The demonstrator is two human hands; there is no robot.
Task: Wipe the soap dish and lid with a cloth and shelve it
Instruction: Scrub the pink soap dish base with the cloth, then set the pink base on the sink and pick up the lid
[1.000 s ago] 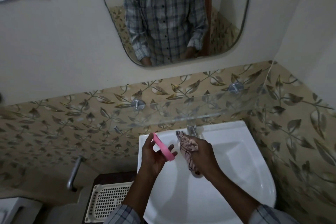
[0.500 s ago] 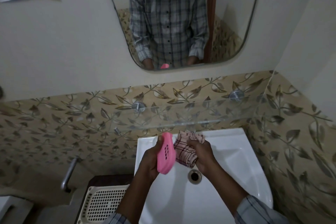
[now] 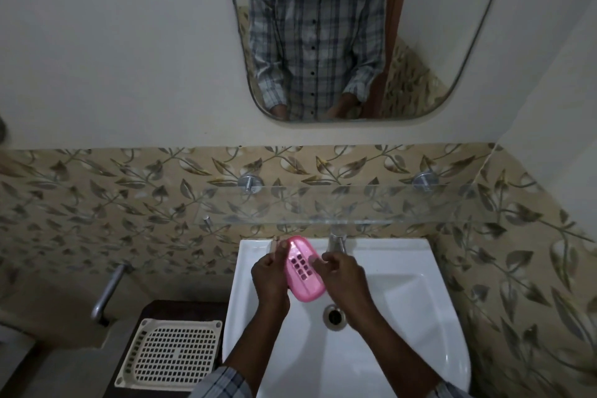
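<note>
Pink soap dish [image 3: 305,271], edges behind fingers [image 3: 327,260]

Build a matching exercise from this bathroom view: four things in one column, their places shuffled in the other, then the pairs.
1. soap dish
2. glass shelf
3. perforated tray
4. drain

A. on the dark stand, left of the sink
B. at the bottom of the sink's basin
C. held between the left hand and the right hand
D. on the tiled wall, above the tap

Pairs: 1-C, 2-D, 3-A, 4-B.
</note>
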